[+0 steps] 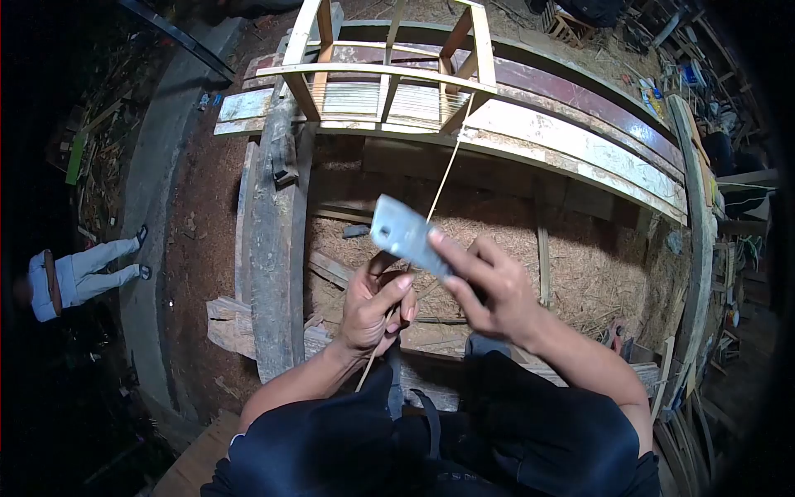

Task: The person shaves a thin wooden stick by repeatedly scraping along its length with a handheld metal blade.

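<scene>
My left hand [370, 308] is closed round a thin wooden strip [445, 176], pinching it between thumb and fingers. The strip runs from below this hand up towards the wooden frame [377, 71] on the bench. In my right hand [494, 290] is a broad, flat metal blade [404, 235], cleaver-like, with a small hole near one corner. Its handle, if it has one, is hidden by my fingers. The blade is slightly blurred and crosses over the strip just above my left hand; whether they touch I cannot tell.
The slatted frame stands on a plank bench [571, 149]. Thick beams [277, 248] flank me left and right. Shavings [580, 290] cover the ground ahead. A person [83, 277] is on the paved strip at far left. Scrap wood and clutter lie at right.
</scene>
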The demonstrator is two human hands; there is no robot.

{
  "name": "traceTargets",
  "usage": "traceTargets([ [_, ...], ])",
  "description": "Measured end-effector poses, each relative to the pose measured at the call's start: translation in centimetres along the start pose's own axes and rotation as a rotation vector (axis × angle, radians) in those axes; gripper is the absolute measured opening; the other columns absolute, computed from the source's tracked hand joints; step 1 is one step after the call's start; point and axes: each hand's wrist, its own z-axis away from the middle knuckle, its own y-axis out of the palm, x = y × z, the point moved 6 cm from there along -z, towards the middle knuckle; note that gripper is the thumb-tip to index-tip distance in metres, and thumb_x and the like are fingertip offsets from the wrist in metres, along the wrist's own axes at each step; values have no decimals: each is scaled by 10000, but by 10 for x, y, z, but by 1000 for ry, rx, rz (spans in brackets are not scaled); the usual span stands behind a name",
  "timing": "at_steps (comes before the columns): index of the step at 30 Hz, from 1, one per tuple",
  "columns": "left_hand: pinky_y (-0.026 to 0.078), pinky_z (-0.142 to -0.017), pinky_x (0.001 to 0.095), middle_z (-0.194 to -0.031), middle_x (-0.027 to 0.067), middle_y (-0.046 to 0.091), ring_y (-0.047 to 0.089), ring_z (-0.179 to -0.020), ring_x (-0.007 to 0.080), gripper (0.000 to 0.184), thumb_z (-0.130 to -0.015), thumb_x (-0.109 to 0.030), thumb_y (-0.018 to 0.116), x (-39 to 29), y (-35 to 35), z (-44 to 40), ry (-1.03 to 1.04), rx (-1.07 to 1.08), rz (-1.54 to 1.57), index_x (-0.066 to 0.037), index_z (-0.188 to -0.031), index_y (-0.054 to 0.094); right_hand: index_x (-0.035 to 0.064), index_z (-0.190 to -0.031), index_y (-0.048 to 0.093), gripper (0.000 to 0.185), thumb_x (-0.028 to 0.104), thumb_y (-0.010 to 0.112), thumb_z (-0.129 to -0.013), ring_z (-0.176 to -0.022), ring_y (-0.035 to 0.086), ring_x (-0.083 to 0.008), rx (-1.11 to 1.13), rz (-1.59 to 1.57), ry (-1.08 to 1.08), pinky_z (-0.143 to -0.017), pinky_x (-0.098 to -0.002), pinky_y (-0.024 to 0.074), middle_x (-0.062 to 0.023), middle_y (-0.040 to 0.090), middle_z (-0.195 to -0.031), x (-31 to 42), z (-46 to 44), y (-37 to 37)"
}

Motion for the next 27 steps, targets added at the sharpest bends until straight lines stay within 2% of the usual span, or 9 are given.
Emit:
traceTargets([
  [2,403,-487,229,-726,108,652,458,-457,79,483,-975,26,589,1,-6,5,-2,-95,-17,16,-1451,510,211,-1492,590,560,203,724,-949,-546,522,-247,160,-10,-63,-531,-405,501,-115,497,-777,18,7,7],
  [6,403,-490,241,-694,98,631,417,-436,78,505,-964,49,563,-3,3,-2,3,-25,-5,27,-1463,495,179,-1487,591,568,174,733,-938,-581,547,-262,-1,58,26,-571,-401,520,-120,511,-789,-10,-3,-3],
  [10,400,-488,235,-807,121,669,543,-530,93,457,-1005,6,572,-4,-3,4,7,-79,-40,22,-1456,493,184,-1481,598,570,177,746,-931,-598,555,-263,205,8,-14,-579,-399,516,-127,516,-793,15,9,8],
  [12,366,-440,202,-878,143,688,596,-575,121,430,-958,66,586,1,-8,-2,48,-94,-7,24,-1382,528,193,-1483,599,567,189,742,-935,-596,562,-244,45,-36,-46,-563,-389,513,-127,516,-789,0,1,0],
  [14,428,-496,246,-695,126,631,452,-424,97,413,-968,72,513,-4,1,-2,-4,-63,-114,-19,-1371,518,193,-1485,598,565,187,737,-938,-592,564,-246,23,21,28,-559,-385,513,-124,507,-782,-5,-2,-3],
  [16,379,-449,202,-817,125,684,572,-546,107,451,-998,10,600,-3,-5,3,39,-130,-75,7,-1441,513,184,-1487,594,568,182,735,-937,-586,555,-241,131,-31,-70,-561,-378,517,-116,486,-765,10,7,6],
  [20,371,-451,203,-727,121,666,534,-489,105,546,-961,75,561,-2,-3,-5,6,-13,-34,-4,-1494,474,200,-1509,574,582,200,728,-948,-560,528,-229,4,-34,15,-541,-388,506,-105,481,-784,-11,2,4],
  [25,349,-428,209,-766,134,678,531,-489,88,243,-991,-14,610,-3,-8,4,20,-124,-118,22,-1230,584,201,-1495,587,581,204,750,-937,-593,539,-230,135,-39,-35,-568,-396,512,-116,500,-784,6,10,7],
  [27,351,-431,206,-750,112,667,496,-473,86,338,-991,3,592,-2,-3,-2,43,-29,-51,24,-1327,565,206,-1509,572,592,203,744,-942,-590,534,-226,4,-17,-3,-561,-394,511,-119,501,-793,-9,1,1],
])
